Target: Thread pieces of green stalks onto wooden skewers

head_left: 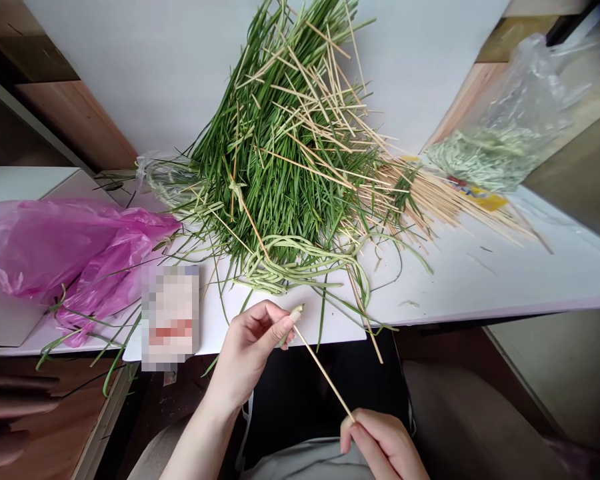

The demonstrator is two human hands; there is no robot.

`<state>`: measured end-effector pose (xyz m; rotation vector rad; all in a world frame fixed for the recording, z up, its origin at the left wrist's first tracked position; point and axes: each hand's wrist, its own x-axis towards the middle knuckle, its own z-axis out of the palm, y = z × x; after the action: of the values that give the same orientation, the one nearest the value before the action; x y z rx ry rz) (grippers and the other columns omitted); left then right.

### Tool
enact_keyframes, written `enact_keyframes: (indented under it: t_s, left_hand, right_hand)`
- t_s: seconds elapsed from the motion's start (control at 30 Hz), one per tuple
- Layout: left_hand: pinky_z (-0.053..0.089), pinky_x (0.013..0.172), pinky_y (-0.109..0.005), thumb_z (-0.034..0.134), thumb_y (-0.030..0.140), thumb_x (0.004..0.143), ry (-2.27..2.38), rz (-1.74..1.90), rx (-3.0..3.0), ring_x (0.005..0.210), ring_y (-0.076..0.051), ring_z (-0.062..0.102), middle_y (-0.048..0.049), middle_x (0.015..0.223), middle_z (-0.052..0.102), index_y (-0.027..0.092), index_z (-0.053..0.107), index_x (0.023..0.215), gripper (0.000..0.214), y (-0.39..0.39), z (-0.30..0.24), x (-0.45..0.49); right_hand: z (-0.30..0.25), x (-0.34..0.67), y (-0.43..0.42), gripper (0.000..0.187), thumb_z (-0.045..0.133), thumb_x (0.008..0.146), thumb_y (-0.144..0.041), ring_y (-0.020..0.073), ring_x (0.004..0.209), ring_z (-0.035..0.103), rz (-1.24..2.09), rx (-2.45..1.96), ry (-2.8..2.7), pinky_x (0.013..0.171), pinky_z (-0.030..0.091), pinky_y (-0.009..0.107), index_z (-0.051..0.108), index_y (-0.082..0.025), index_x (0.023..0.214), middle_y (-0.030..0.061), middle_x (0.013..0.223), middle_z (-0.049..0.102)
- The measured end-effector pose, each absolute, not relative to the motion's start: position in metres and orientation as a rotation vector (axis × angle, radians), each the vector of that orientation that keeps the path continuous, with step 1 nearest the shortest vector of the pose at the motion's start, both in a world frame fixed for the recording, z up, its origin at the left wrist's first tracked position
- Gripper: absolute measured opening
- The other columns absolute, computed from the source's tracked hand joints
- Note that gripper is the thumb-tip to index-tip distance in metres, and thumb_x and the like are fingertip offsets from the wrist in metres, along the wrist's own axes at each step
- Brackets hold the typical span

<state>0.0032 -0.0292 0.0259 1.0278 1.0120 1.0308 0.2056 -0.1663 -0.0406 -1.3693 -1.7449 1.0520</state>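
Observation:
My left hand (pixel 263 343) is closed in a pinch on a pale green long bean (pixel 296 312), seemingly folded up; most of it is hidden by my fingers. A bamboo skewer (pixel 325 371) runs from the bean down to my right hand (pixel 380 441), whose fingers are closed around its lower end. The skewer's tip is at or inside the bean; I cannot tell how deep. Beyond my left hand, a loose bundle of long beans (pixel 300 257) lies on the white table (pixel 460 280). One skewer with a knotted bean (pixel 237 188) rests on the green heap.
A big heap of garlic chives (pixel 275 153) fills the middle, with many bamboo skewers (pixel 440 193) scattered over and beside it. A pink plastic bag (pixel 75 247) and a blurred-out flat object (pixel 171 317) are at left. A clear bag of pale green strips (pixel 490 153) stands right.

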Motion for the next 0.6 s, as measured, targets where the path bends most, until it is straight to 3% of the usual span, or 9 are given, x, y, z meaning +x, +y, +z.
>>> enact_keyframes:
  t_s: [0.13, 0.2, 0.3, 0.4, 0.6]
  left_hand:
    - [0.046, 0.058, -0.023, 0.090, 0.046, 0.077, 1.018, 1.027, 1.007, 0.058, -0.011, 0.054, -0.0001, 0.061, 0.066, 0.016, 0.069, 0.070, 0.037, -0.028, 0.022, 0.002]
    - [0.046, 0.057, -0.023, 0.089, 0.044, 0.078, 1.028, 1.015, 1.034, 0.058, -0.011, 0.055, -0.0002, 0.061, 0.066, 0.016, 0.069, 0.069, 0.036, -0.027, 0.022, -0.001]
    - [0.047, 0.060, -0.024, 0.089, 0.042, 0.080, 1.025, 0.980, 1.074, 0.061, -0.012, 0.057, -0.0012, 0.064, 0.068, 0.016, 0.070, 0.071, 0.033, -0.028, 0.023, -0.002]
    - [0.046, 0.058, -0.025, 0.090, 0.043, 0.077, 0.967, 0.862, 1.053, 0.060, -0.013, 0.056, -0.0019, 0.064, 0.068, 0.016, 0.070, 0.070, 0.034, -0.035, 0.022, 0.008]
    - [0.041, 0.057, -0.025, 0.089, 0.050, 0.075, 0.835, 0.661, 0.994, 0.057, -0.012, 0.051, -0.0012, 0.063, 0.064, 0.017, 0.064, 0.068, 0.042, -0.056, 0.014, 0.041]
  right_hand:
    - [-0.043, 0.209, -0.163, 0.036, 0.042, 0.109, -0.020, 0.0156, 0.049, 0.052, 0.470, -1.417, -1.873, 0.052, 0.038, 0.028, 0.067, -0.021, 0.084, -0.0001, 0.056, 0.059]
    - [-0.042, 0.212, -0.164, 0.035, 0.043, 0.108, -0.019, 0.0156, 0.048, 0.051, 0.390, -1.462, -1.890, 0.052, 0.037, 0.028, 0.065, -0.022, 0.081, -0.0006, 0.056, 0.056]
    - [-0.038, 0.216, -0.168, 0.052, 0.030, 0.115, -0.036, 0.0136, 0.054, 0.056, 0.785, -1.508, -1.788, 0.056, 0.042, 0.024, 0.053, -0.023, 0.071, -0.0011, 0.060, 0.059]
    - [-0.033, 0.216, -0.170, 0.064, 0.026, 0.113, -0.060, 0.0144, 0.062, 0.057, 1.133, -1.564, -1.625, 0.061, 0.044, 0.022, 0.047, -0.022, 0.065, -0.0015, 0.062, 0.060]
    - [-0.029, 0.201, -0.164, 0.072, 0.026, 0.106, -0.074, 0.0139, 0.058, 0.041, 1.333, -1.457, -1.347, 0.055, 0.036, 0.024, 0.046, -0.022, 0.061, -0.0018, 0.061, 0.047]
